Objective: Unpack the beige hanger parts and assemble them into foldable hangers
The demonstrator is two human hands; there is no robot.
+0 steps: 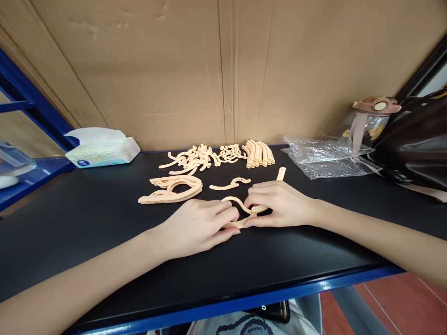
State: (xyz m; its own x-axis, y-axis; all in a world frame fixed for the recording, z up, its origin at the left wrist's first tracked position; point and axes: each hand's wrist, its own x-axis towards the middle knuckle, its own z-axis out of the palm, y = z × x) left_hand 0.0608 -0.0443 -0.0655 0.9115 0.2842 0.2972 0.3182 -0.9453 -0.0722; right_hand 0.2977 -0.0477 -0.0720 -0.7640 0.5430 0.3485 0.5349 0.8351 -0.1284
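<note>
Both my hands work low over the black tabletop on a beige plastic folding hanger (237, 200) in parts, with a curved hook and arms joined near the middle. My left hand (204, 225) pinches its lower arm between thumb and fingers. Closed round the joint and the other arm is my right hand (282, 202); that arm's end sticks up behind the knuckles. Fingers partly hide the joint. Just beyond lies a loose hook piece (228, 186). Folded hangers (157, 199) are stacked left of it. Farther back are a pile of hook pieces (202, 156) and a row of arm pieces (258, 153).
A tissue pack (103, 149) stands at the back left against the cardboard wall (157, 70). Clear plastic bags (321, 158), a bottle (372, 121) and a black bag (422, 144) occupy the right. The table's blue front edge (223, 309) is near my body; a phone (281, 312) lies below it.
</note>
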